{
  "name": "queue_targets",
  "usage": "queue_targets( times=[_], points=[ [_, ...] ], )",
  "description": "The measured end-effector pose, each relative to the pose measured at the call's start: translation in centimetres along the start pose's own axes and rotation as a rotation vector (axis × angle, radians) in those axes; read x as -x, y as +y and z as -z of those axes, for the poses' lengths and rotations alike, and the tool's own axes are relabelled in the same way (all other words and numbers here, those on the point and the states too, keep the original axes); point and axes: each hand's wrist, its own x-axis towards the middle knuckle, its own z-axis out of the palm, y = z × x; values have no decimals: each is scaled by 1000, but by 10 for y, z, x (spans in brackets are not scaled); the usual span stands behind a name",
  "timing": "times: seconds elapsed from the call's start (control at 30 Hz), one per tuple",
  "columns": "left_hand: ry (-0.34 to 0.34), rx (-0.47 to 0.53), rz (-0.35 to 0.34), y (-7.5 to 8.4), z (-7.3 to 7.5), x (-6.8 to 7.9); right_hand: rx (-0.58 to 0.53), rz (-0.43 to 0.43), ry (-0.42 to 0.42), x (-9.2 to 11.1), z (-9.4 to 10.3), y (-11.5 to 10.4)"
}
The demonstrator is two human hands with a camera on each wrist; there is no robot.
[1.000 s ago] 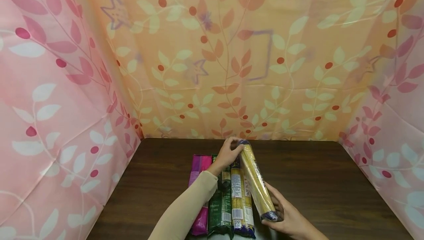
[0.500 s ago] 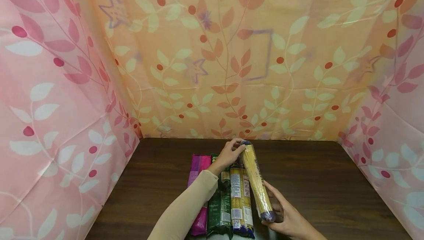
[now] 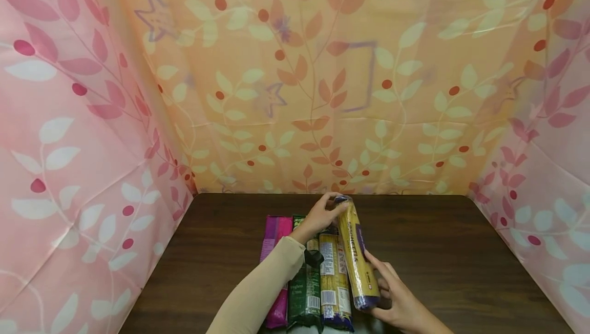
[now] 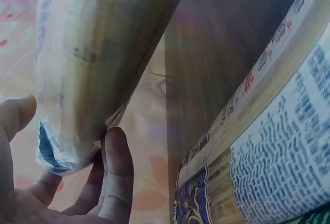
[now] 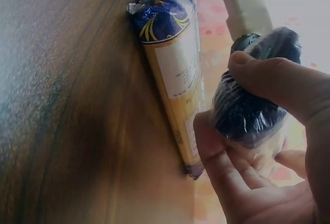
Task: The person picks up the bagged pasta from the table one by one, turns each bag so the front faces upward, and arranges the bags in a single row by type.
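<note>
A long packet of spaghetti (image 3: 356, 257) in clear wrap with purple ends is held up between both hands, tilted, its printed name facing the head camera. My left hand (image 3: 322, 214) grips its far end, and the left wrist view shows fingers (image 4: 118, 167) and thumb around that crinkled tip. At the near end my right hand (image 3: 397, 295) holds the packet, thumb over the dark wrapped end (image 5: 252, 100) in the right wrist view. Just left of it, a similar yellow spaghetti packet (image 3: 329, 262) lies on the table, with white label panels facing up.
A green spaghetti packet (image 3: 305, 293) and a pink packet (image 3: 278, 308) lie side by side left of the yellow one, partly covered by the left arm. The brown wooden table (image 3: 442, 242) backs onto a patterned orange curtain (image 3: 318, 78).
The held packet has been rolled about its length, bringing its printed purple and yellow front into view. Its near end has shifted slightly left. Both hands keep hold; the other packets stay put.
</note>
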Motion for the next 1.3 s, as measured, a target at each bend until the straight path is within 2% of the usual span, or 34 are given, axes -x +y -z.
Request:
queue_targets(
  times=[0.1,0.27,0.37,0.47,0.57,0.7,0.97,1.3],
  points=[
    [-3,1,3,0,-2,0,39,-21,4,1,1,0],
    [-10,-20,7,-2,-6,-1,98,-151,-25,4,5,-3],
    [-16,-43,5,-2,-9,-1,124,-197,-33,5,7,-4],
    [-21,-77,0,-1,-10,0,154,-185,-15,7,7,-4],
    [-17,-106,-4,0,-12,-1,243,-149,26,8,6,-5],
    [-4,-96,4,0,-15,-5,352,-129,65,9,6,-4],
    [-7,-97,40,-5,-21,-15,448,-105,107,9,10,0],
    [-39,-125,83,-9,-33,-29,460,-164,130,9,22,6]
  ],
)
